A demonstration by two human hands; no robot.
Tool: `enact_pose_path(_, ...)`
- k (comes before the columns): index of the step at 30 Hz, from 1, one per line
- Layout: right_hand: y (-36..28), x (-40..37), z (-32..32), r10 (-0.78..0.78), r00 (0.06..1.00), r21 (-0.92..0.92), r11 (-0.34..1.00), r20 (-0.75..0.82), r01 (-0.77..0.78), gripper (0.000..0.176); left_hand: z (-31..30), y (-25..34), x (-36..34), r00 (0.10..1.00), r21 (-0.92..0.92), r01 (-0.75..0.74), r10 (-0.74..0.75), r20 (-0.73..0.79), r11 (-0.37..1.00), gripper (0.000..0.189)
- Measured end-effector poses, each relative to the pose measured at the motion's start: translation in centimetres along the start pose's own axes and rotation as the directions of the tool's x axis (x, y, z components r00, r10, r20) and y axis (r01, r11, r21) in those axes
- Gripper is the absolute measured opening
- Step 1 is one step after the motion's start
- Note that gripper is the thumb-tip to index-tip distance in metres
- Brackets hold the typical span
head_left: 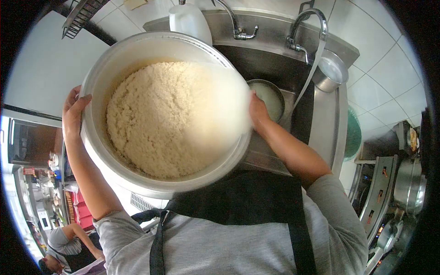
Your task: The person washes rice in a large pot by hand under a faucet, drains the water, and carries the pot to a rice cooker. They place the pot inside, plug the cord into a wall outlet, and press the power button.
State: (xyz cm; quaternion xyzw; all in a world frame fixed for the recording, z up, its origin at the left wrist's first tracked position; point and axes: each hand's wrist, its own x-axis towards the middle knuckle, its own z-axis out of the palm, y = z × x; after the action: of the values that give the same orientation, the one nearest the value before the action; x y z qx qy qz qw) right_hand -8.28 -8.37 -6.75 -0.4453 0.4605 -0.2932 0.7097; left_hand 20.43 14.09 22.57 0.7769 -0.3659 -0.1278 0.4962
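The left hand (74,111) grasps the side of a wide metal pot (158,184), thumb against the rim, fingers partly bent around the outer wall. The right hand (259,112) clasps the opposite side, its fingertips hidden by a whitish blur. Between these 2 sets of fingers sits the pot, full of grainy white food (153,112); support underneath is hidden. A damp rim or 1 hand lifting unevenly could let the heavy-looking pot tip and spill, perhaps into the round bowl (271,100) and sink (254,57) beyond the right fingers.
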Motion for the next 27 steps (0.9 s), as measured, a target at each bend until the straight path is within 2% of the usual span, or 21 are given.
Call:
enact_pose_path(2, -0.1, 0.0, 0.0, 0.018, 1.0, -0.023, 1.0, -0.003, -0.018, 0.059, -0.1, 0.0, 0.1, 1.0, -0.025, 0.001, -0.001, 0.019, 1.0, 0.042)
enact_pose_path(5, 0.1, 0.2, -0.2, -0.096, 0.993, -0.242, 0.964, 0.071, 0.111, 0.055, 0.0, 0.1, 0.0, 1.0, -0.045, -0.009, 0.011, 0.03, 0.999, 0.043)
enact_pose_path(8, 2.1, 2.3, -0.8, -0.131, 0.988, -0.258, 0.955, 0.084, 0.149, 0.06, -0.3, -0.1, 0.3, 0.999, -0.022, -0.007, 0.008, 0.034, 1.0, 0.043)
enact_pose_path(11, 2.1, 2.4, -0.8, -0.16, 0.985, -0.411, 0.895, 0.064, 0.172, 0.06, -0.4, -0.2, 0.5, 1.0, -0.016, -0.013, 0.013, 0.025, 1.0, 0.043)
enact_pose_path(14, -1.4, -0.9, -0.1, -0.023, 0.998, -0.06, 0.998, 0.051, 0.026, 0.06, -0.2, -0.1, 0.4, 1.0, -0.009, -0.005, 0.005, 0.013, 1.0, 0.043)
enact_pose_path(17, -1.7, -1.1, 0.1, -0.011, 0.999, 0.022, 1.0, 0.045, 0.01, 0.06, -0.2, -0.3, 0.5, 1.0, -0.033, -0.018, 0.018, 0.015, 0.999, 0.043)
enact_pose_path(20, 2.0, 2.6, -0.9, -0.085, 0.994, -0.146, 0.985, 0.069, 0.095, 0.056, -0.2, -0.3, 0.5, 1.0, -0.001, 0.001, -0.001, -0.016, 1.0, 0.041)
enact_pose_path(21, 1.7, 2.4, -0.9, -0.215, 0.969, -0.374, 0.895, 0.118, 0.244, 0.053, -0.1, -0.3, 0.5, 1.0, 0.007, 0.001, -0.001, -0.024, 1.0, 0.041)
enact_pose_path(22, 1.4, 2.2, -1.1, -0.326, 0.925, -0.569, 0.731, 0.195, 0.377, 0.051, 0.0, -0.1, 0.4, 0.999, 0.014, 0.0, 0.0, -0.032, 1.0, 0.041)
enact_pose_path(23, 1.0, 2.0, -1.2, -0.407, 0.865, -0.715, 0.506, 0.294, 0.482, 0.048, 0.1, 0.0, 0.4, 0.999, 0.02, -0.001, 0.002, -0.04, 1.0, 0.041)
enact_pose_path(26, 0.7, 1.8, -1.3, -0.374, 0.888, -0.554, 0.694, 0.269, 0.46, 0.041, 0.1, 0.2, 0.4, 1.0, 0.015, -0.003, 0.003, -0.014, 1.0, 0.041)
enact_pose_path(27, 0.8, 1.9, -1.4, -0.431, 0.844, -0.614, 0.585, 0.319, 0.53, 0.041, 0.4, 0.5, 0.3, 1.0, 0.039, 0.005, -0.004, -0.031, 0.999, 0.041)
